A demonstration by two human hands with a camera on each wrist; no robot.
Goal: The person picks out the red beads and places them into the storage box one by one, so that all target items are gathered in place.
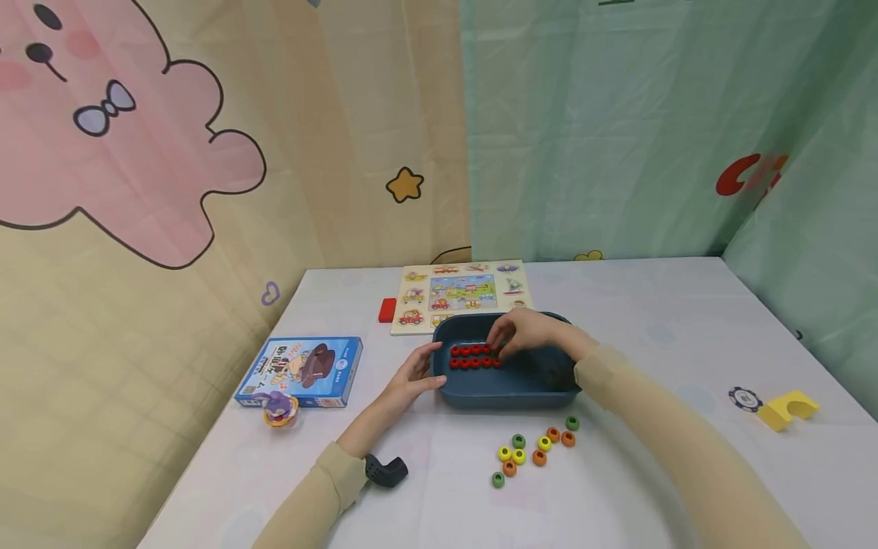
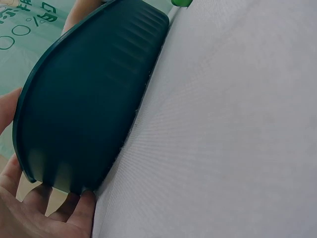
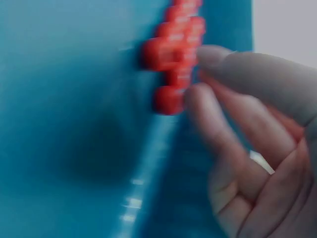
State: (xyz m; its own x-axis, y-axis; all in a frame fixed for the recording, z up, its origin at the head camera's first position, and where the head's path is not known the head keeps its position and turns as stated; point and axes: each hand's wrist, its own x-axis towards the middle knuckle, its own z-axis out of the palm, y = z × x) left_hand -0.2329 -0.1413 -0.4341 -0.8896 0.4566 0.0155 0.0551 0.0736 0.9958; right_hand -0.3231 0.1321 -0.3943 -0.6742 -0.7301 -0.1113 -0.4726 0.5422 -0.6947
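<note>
A dark blue tray (image 1: 507,399) holds red beads (image 1: 475,363) in two rows on its floor, toward the left end. My left hand (image 1: 406,379) is at the tray's left end; in the left wrist view its fingertips (image 2: 85,198) rest against the outer wall. Over the tray reaches my right hand (image 1: 524,332), fingers bent down at the right end of the rows. In the right wrist view the thumb and fingertips (image 3: 213,55) are right beside the red beads (image 3: 168,100). Blur there means I cannot tell whether a bead is pinched.
Green, yellow and orange beads (image 1: 519,457) lie scattered before the tray. Behind it are a picture puzzle board (image 1: 463,293) and a red block (image 1: 387,310). A blue box (image 1: 298,371), purple toy (image 1: 278,409) and black curved piece (image 1: 388,473) are left; a yellow arch block (image 1: 787,409) and round chip (image 1: 745,399) right.
</note>
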